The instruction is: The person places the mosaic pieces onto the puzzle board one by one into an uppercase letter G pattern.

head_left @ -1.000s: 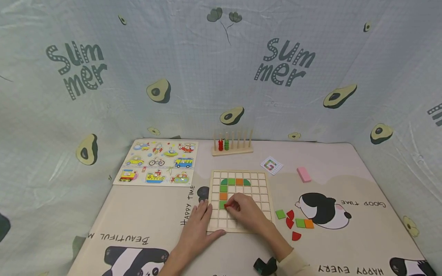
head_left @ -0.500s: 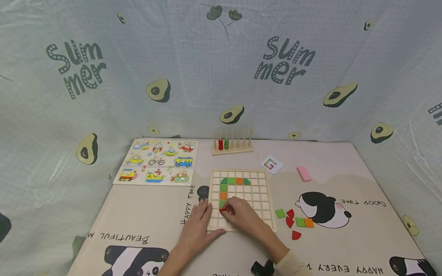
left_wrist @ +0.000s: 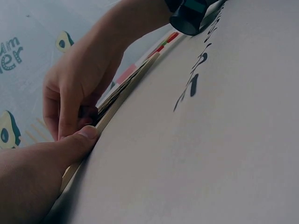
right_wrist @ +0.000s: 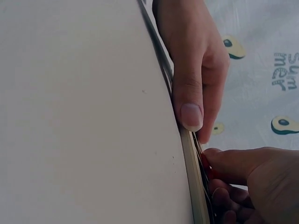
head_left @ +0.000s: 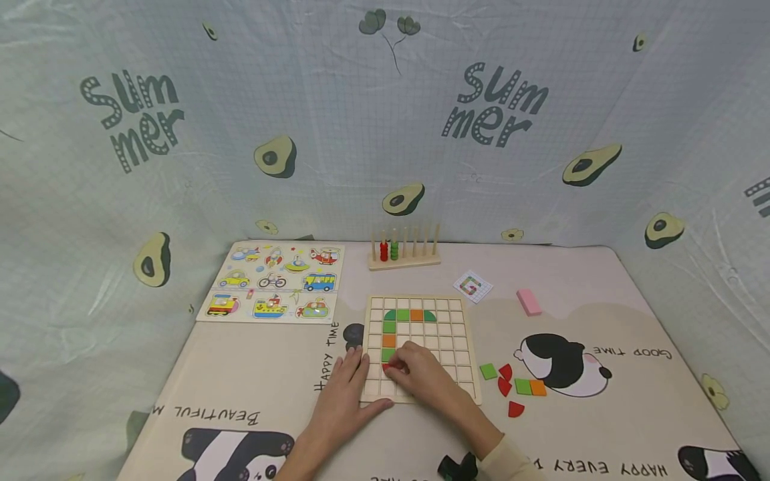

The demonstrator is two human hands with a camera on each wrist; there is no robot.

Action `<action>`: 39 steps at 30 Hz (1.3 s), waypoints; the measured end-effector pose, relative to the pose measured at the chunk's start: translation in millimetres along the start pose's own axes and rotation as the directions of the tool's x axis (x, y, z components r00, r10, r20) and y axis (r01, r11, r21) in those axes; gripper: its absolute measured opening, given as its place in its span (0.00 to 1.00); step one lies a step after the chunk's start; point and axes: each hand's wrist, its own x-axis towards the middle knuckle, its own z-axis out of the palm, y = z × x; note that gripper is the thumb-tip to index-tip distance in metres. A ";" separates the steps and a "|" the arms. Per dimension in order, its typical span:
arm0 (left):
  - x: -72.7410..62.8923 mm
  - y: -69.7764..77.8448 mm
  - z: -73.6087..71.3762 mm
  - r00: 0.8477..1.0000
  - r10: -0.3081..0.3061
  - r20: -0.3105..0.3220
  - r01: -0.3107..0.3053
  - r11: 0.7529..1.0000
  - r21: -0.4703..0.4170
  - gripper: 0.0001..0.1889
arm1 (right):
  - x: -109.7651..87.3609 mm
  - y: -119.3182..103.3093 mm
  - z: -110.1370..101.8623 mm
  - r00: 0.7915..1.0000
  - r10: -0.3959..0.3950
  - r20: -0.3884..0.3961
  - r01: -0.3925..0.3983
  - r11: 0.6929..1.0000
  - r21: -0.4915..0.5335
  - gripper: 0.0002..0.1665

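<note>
A wooden grid board [head_left: 472,344] lies mid-table in the head view. My left hand [head_left: 343,391] rests along its left and near edges, fingers fairly straight. With thumb and fingertips, my right hand [head_left: 427,377] holds a red quarter-circle tile [head_left: 386,367] in the cell just below a green square tile [head_left: 388,355]. Above that stand an orange square [head_left: 389,341] and another green square [head_left: 390,327]. A top row runs from a dark green quarter-circle [head_left: 391,315] to a second one [head_left: 430,316]. In the right wrist view, fingers partly hide the red tile [right_wrist: 206,161].
Loose red, green and orange tiles [head_left: 523,387] lie right of the board. Behind it are a pattern card [head_left: 473,286], a pink block [head_left: 529,302] and a peg stand [head_left: 405,262]. A vehicle picture board [head_left: 271,292] lies back left. A black object [head_left: 457,467] is by the right wrist.
My right hand has moved slightly down and left, bringing the red tile from beside the lowest green square into the cell below it. The left hand stays in place.
</note>
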 end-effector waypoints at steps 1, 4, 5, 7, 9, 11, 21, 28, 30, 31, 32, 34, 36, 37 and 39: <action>0.0 0.0 -0.1 1.000 0.000 0.000 0.000 1.000 0.001 0.50 | -0.1 -0.3 0.0 1.000 0.003 0.000 -0.003 1.000 -0.002 0.08; 0.2 0.0 -0.3 1.000 0.000 0.000 0.000 1.000 0.003 0.50 | -0.2 -1.0 0.2 1.000 0.015 -0.004 -0.015 1.000 -0.012 0.08; 0.3 0.0 -0.4 1.000 0.000 0.001 0.000 1.000 0.004 0.50 | -0.2 -1.2 0.4 1.000 0.017 -0.005 -0.017 1.000 -0.020 0.09; 0.3 0.1 -0.5 1.000 -0.003 0.004 0.003 1.000 0.005 0.50 | -0.1 -1.5 0.8 1.000 0.018 -0.010 -0.018 0.999 -0.035 0.09; 0.3 0.1 -0.5 1.000 -0.004 0.005 0.004 1.000 0.005 0.50 | -0.1 -1.9 1.2 1.000 0.016 -0.013 -0.017 0.999 -0.048 0.08; 0.2 0.2 -0.6 1.000 -0.004 0.004 0.004 1.000 0.007 0.50 | 0.0 -2.2 1.4 1.000 0.015 -0.012 -0.015 0.998 -0.055 0.08; 0.4 0.5 -1.2 1.000 -0.010 0.012 0.010 1.000 -0.002 0.49 | 0.6 -1.5 -2.1 0.999 0.028 0.015 -0.027 0.997 -0.076 0.09; -0.1 0.9 -2.0 1.000 0.002 -0.013 -0.002 1.000 -0.008 0.49 | -4.0 4.7 -12.8 0.998 0.065 -0.012 -0.065 0.998 -0.014 0.08; -0.2 1.0 -2.2 1.000 0.002 -0.013 -0.002 1.000 -0.008 0.49 | -6.4 7.5 -17.0 0.997 0.077 -0.026 -0.077 0.997 -0.001 0.07; -0.3 1.2 -2.4 1.000 0.000 -0.011 0.000 1.000 -0.009 0.49 | -7.6 9.3 -19.0 0.996 0.082 -0.034 -0.082 0.997 0.004 0.08; -0.4 1.4 -2.5 1.000 -0.001 -0.009 0.001 1.000 -0.009 0.49 | -8.8 11.4 -21.0 0.995 0.087 -0.042 -0.087 0.996 0.007 0.09; -0.5 1.5 -2.7 1.000 -0.002 -0.008 0.002 1.000 -0.011 0.49 | -11.4 14.9 -25.4 0.994 0.098 -0.057 -0.097 0.995 0.014 0.10; -0.7 1.5 -2.4 1.000 0.000 -0.011 0.000 1.000 -0.010 0.49 | -14.1 19.1 -29.6 0.992 0.107 -0.070 -0.106 0.994 0.018 0.11; -0.8 1.5 -2.3 1.000 0.000 -0.013 0.000 1.000 -0.011 0.50 | -15.4 21.3 -31.6 0.991 0.105 -0.079 -0.104 0.994 0.020 0.11; -1.0 1.4 -1.8 1.000 0.000 -0.012 0.000 1.000 -0.011 0.50 | -18.7 25.1 -36.3 0.990 0.106 -0.094 -0.105 0.994 0.021 0.12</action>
